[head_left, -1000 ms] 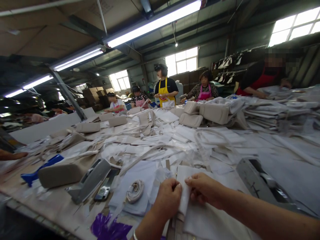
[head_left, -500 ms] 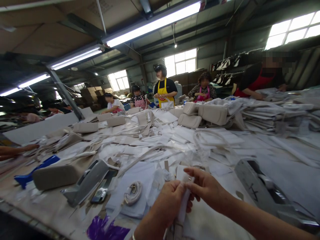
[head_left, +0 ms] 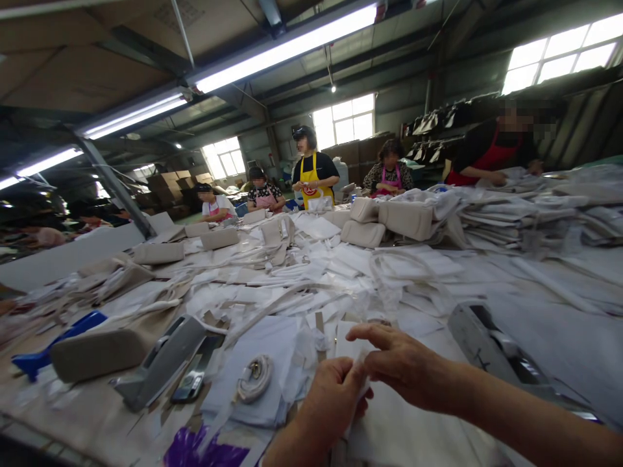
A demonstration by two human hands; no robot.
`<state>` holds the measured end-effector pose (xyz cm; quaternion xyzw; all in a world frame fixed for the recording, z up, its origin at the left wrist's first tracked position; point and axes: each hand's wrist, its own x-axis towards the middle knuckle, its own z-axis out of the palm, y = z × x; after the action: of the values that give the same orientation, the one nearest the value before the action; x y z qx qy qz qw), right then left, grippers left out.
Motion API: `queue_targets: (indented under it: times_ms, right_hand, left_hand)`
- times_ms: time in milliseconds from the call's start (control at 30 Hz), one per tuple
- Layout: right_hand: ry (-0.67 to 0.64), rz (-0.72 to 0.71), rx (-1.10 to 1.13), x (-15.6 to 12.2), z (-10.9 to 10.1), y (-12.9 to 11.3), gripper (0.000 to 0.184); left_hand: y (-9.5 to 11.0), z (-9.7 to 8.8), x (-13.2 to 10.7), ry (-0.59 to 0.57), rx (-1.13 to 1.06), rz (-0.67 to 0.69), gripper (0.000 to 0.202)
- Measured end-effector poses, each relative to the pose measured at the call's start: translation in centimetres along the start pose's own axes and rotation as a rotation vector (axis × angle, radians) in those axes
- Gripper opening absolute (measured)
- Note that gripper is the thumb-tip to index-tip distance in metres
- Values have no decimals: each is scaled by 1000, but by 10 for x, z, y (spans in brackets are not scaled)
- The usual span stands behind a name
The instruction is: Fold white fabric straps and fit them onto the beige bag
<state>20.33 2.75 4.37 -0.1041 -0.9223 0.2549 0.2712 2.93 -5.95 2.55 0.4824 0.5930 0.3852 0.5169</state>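
Low in the middle of the head view, my left hand (head_left: 333,392) is closed around a narrow strip in thin white wrapping (head_left: 361,360). My right hand (head_left: 402,363) meets it from the right. Its lower fingers press on the wrapping at the left thumb, while the index finger stretches out above. The strip's lower end runs down between my forearms, partly hidden. Left of my hands, a coiled pale strap (head_left: 255,378) with metal fittings lies on a stack of white sheets (head_left: 272,334).
Grey tape dispensers stand left (head_left: 163,363) and right (head_left: 487,344), near a beige bag (head_left: 109,340) and a blue dispenser (head_left: 58,344). Purple plastic (head_left: 202,447) lies at the front edge. Beige bags (head_left: 406,220) and white wrapping are heaped across the table. Several people work beyond.
My right index finger has lifted and straightened off the strip. A metal piece that showed by the right fingertips is now hidden. The view has shifted slightly right.
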Motion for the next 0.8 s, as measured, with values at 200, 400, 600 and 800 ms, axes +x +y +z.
queue_targets:
  times_ms: [200, 400, 600, 800]
  right_hand:
    - [108, 388, 481, 0, 11, -3, 12]
    - [270, 539, 813, -10, 28, 5, 23]
    - [191, 618, 667, -19, 31, 15, 9]
    - [339, 577, 311, -38, -14, -3, 14]
  left_hand:
    - [-2, 1, -5, -19, 178, 65, 49]
    - [6, 3, -16, 1, 466, 183, 37]
    - [-8, 9, -8, -16, 740, 259, 33]
    - [-29, 1, 17, -69, 628, 290, 52]
